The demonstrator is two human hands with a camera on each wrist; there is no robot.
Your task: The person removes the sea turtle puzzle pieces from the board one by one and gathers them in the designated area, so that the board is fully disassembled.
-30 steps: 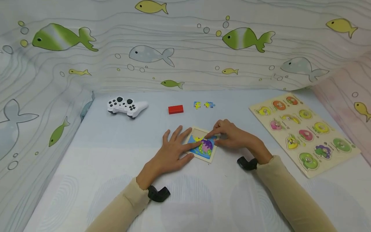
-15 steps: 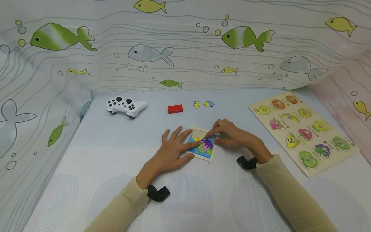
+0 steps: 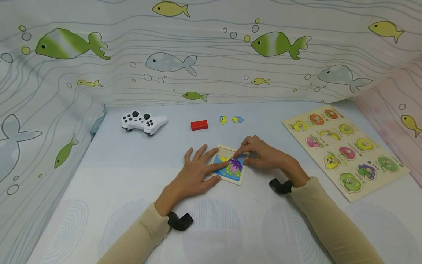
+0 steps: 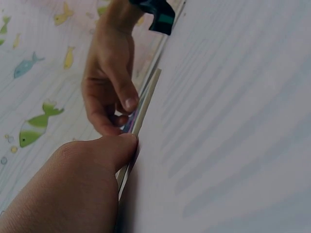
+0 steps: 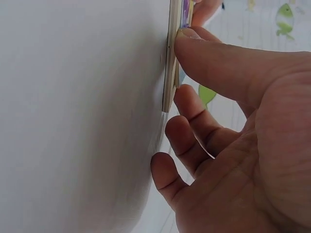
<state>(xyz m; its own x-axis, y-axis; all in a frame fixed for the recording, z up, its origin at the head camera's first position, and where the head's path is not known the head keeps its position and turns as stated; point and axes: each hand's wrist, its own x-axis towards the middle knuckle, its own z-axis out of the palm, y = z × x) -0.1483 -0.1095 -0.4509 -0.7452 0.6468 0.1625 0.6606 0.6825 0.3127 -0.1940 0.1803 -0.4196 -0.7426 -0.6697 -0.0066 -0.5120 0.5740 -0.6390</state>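
Observation:
A small jigsaw puzzle in a pale wooden tray point(image 3: 232, 180) lies on the table between the hands. Blue, yellow, purple and pink pieces fill its lower part; along the top the bare backing shows. My left hand point(image 3: 196, 174) lies spread from the left, index finger stretched over the picture and thumb at the tray's lower left. At the upper right, my right hand point(image 3: 263, 154) pinches a blue-edged puzzle piece point(image 5: 181, 74) between thumb and index finger. In the right wrist view the thumb rests at the tray's edge and the other fingers curl loosely beside it.
Two loose puzzle pieces, one left point(image 3: 224, 120) and one right point(image 3: 237, 119), lie behind the tray. A red block point(image 3: 199, 125) and a white game controller point(image 3: 144, 122) stand further left. A wooden fruit peg board point(image 3: 324, 176) lies at the right. Fish-print cloth rises behind.
Both hands and the tray stay in nearly the same place. Only a slight shift of the head view shows.

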